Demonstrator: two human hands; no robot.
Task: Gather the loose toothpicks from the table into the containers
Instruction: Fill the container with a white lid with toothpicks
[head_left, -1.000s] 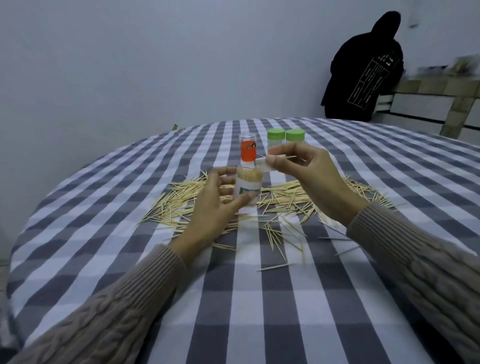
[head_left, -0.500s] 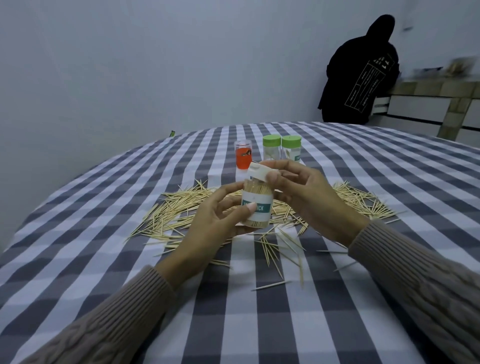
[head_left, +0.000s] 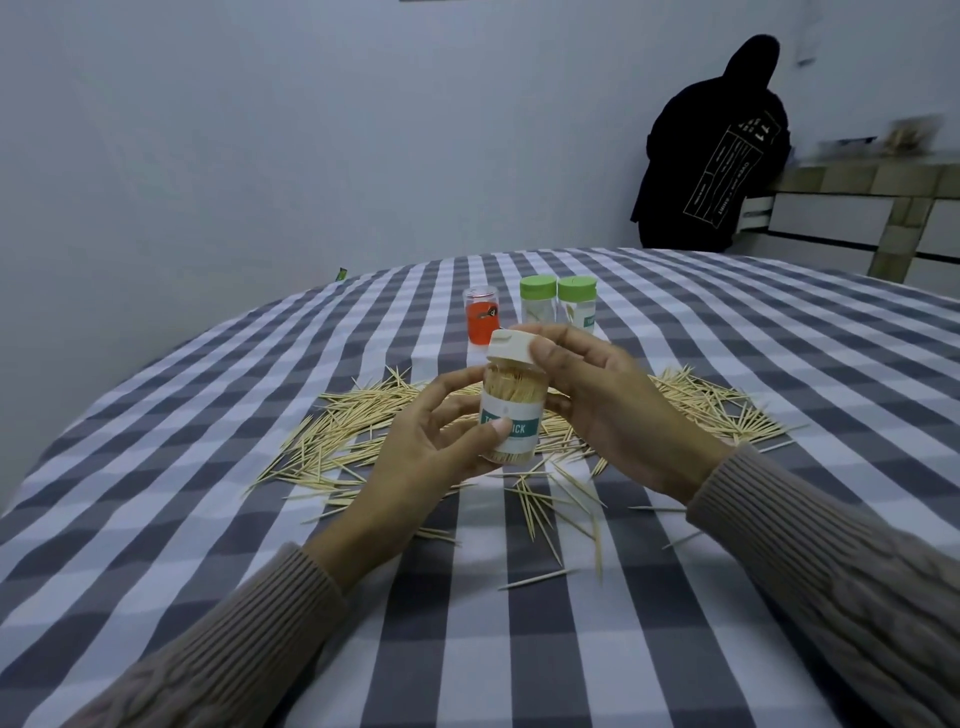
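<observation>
Currently my left hand (head_left: 421, 457) clamps the filled toothpick container (head_left: 511, 410) above the surface (head_left: 208, 467); my right hand (head_left: 602, 410) clamps its white cap (head_left: 511, 347) (seated on top). Loose toothpicks (head_left: 343, 431) lie beneath, spreading from 9 to 3 o'clock.

We see a grey-and-white checked cloth (head_left: 208, 493) covering the tabletop. Behind it, a person in a black hooded top (head_left: 717, 156) stands beside a wooden bench (head_left: 857, 182), back turned.
</observation>
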